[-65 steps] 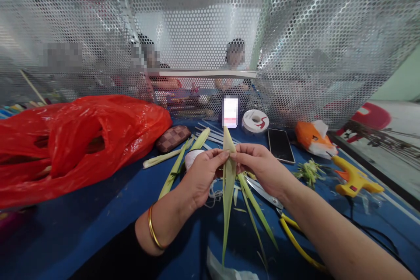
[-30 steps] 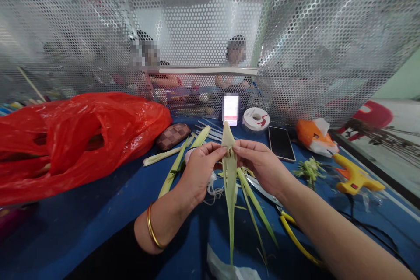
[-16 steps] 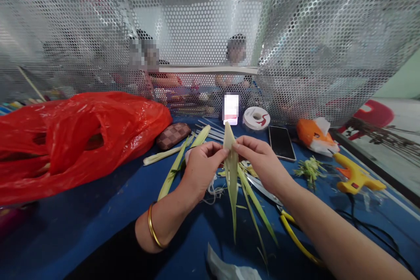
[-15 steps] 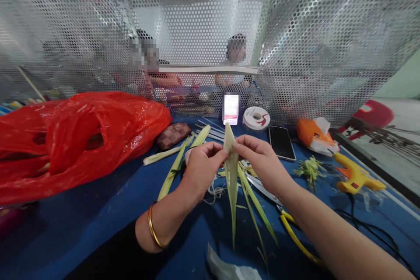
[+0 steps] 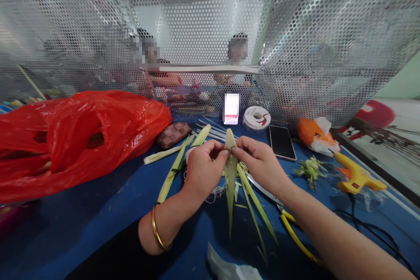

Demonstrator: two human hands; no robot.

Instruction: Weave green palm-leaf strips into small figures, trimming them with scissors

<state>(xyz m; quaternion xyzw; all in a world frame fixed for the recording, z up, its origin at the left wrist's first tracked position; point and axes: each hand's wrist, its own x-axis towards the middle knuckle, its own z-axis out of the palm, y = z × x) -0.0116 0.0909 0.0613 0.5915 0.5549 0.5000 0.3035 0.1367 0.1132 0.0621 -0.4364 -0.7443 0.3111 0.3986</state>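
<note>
Seen from the head camera, a person's left hand [image 5: 205,168] and right hand [image 5: 259,162] pinch a pale green leaf [image 5: 231,177] between thumbs and fingers above a blue table [image 5: 114,214], its narrow tail pointing back toward the wearer. A gold bracelet [image 5: 155,227] circles the left wrist [image 5: 168,212]. Leaf strips [image 5: 258,203] lie on both sides of the held piece, and yellow-handled scissors [image 5: 280,209] rest beside the right forearm [image 5: 328,223]. At left, a red plastic bag [image 5: 131,113] sits near a checkered pouch [image 5: 173,134]. At right are a dark phone [image 5: 282,142], an orange tissue pack [image 5: 313,133], green shreds [image 5: 310,170] and a yellow glue gun [image 5: 357,179]. A white spool [image 5: 251,116] lies near a lit screen [image 5: 232,107], before a perforated metal panel [image 5: 197,22]; people [image 5: 236,52] show behind it.
</note>
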